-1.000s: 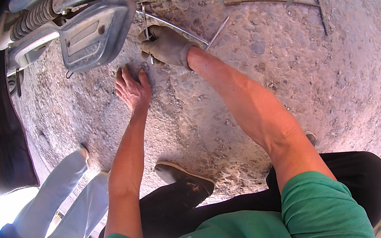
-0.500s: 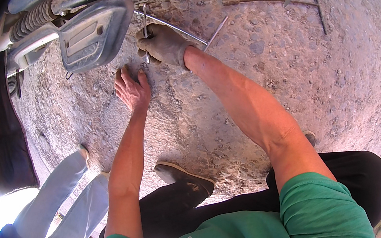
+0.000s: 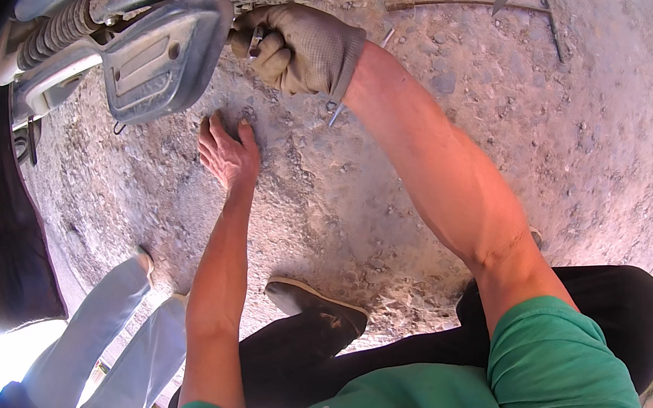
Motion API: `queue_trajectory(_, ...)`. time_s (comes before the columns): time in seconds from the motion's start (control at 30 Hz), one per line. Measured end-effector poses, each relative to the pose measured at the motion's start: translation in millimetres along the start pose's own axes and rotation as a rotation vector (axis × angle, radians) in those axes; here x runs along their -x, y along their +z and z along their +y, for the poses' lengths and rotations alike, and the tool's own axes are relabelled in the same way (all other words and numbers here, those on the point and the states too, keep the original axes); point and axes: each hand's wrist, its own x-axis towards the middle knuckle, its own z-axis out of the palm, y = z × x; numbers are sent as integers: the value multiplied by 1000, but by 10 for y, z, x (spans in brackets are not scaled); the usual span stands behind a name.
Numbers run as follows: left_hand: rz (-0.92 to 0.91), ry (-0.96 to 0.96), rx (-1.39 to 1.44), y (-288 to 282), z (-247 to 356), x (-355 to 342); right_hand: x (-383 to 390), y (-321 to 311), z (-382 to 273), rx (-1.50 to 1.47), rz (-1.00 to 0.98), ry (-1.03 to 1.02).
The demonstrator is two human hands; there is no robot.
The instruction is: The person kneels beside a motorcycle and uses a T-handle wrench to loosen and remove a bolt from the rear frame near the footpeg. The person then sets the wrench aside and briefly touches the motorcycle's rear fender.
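Note:
My right hand (image 3: 303,48), in a tan-grey work glove, is raised at the dirty underside of a motorcycle (image 3: 164,60). Its fingers are curled round a small metal wrench (image 3: 256,41); only a short shiny piece shows between them. Behind the hand and wrist runs a T-handle wrench, with the end of its crossbar (image 3: 335,116) sticking out below the wrist. My bare left hand (image 3: 230,154) rests on the ground below the motorcycle, fingers spread and holding nothing.
A thin rusty rod (image 3: 458,4) lies on the gravelly ground (image 3: 452,155) at the top, beside a dark bar (image 3: 552,27). A ribbed rubber boot (image 3: 56,33) belongs to the motorcycle at left. Another person's legs in light jeans (image 3: 144,354) stand at lower left.
My right hand has moved up, closer to the motorcycle's underside, with the wrench in it. It now hides most of the T-handle wrench. My left hand has stayed put.

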Motion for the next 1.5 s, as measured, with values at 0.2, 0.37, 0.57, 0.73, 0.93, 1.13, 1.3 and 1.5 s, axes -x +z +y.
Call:
queue_trajectory(0.2,-15,1,-7,0,-21,21,159,-109,-107,43,-78,190)
queue_trajectory(0.37,-12,1,-19,10,-20,22,251,-133,-207,525,111,47)
queue_trajectory(0.57,11,4,-29,18,-25,21,540,-281,-261,702,45,71)
queue_trajectory(0.73,9,6,-35,8,-10,24,407,-412,190,1514,107,520)
queue_trajectory(0.93,4,-18,-17,22,-11,20,-103,-573,143,933,479,-275)
queue_trajectory(1.13,0,-20,-25,16,5,6,-599,-496,-31,487,335,-369)
queue_trajectory(1.3,-9,-29,-6,11,-9,18,-696,-493,-53,634,343,-415)
queue_trajectory(1.5,-3,-10,-11,4,8,5,-752,-559,-36,902,245,-588)
